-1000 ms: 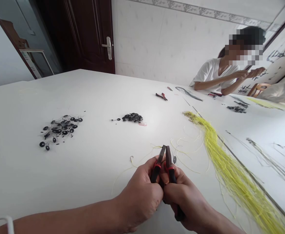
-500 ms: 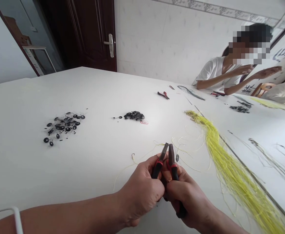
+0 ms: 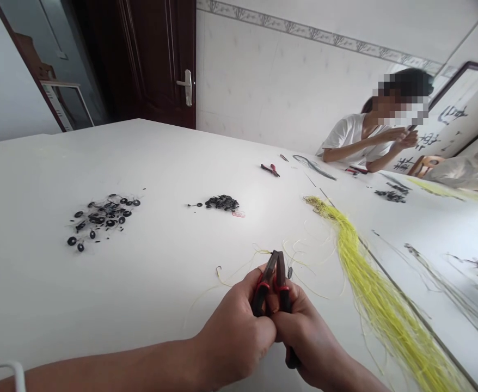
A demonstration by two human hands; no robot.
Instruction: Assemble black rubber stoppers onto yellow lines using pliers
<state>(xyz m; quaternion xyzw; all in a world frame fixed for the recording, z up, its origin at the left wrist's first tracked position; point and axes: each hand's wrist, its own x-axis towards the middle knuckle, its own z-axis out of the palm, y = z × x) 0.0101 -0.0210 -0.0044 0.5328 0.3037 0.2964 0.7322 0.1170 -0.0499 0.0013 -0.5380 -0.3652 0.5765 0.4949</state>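
Observation:
My left hand (image 3: 237, 321) is closed around pliers (image 3: 260, 298) with black grips and red collars. My right hand (image 3: 310, 332) grips a second, similar pair of pliers (image 3: 283, 298), whose handle end sticks out below. The two metal noses lean together at the top, close to a thin yellow line (image 3: 263, 251). What the tips pinch is too small to make out. A fish hook (image 3: 218, 269) on line lies left of my hands. Just right of the noses is a small dark oval piece (image 3: 290, 272).
Black disc-like pieces form a loose pile (image 3: 100, 215) and a tighter pile (image 3: 222, 203). Another pair of pliers (image 3: 270, 170) lies farther back. A long yellow bundle of line (image 3: 357, 261) runs along the right. A co-worker (image 3: 365, 141) sits at the far right side.
The plier noses have drawn closer together at their tips. My view has tilted slightly, shifting the table's contents. The co-worker's hands have come together.

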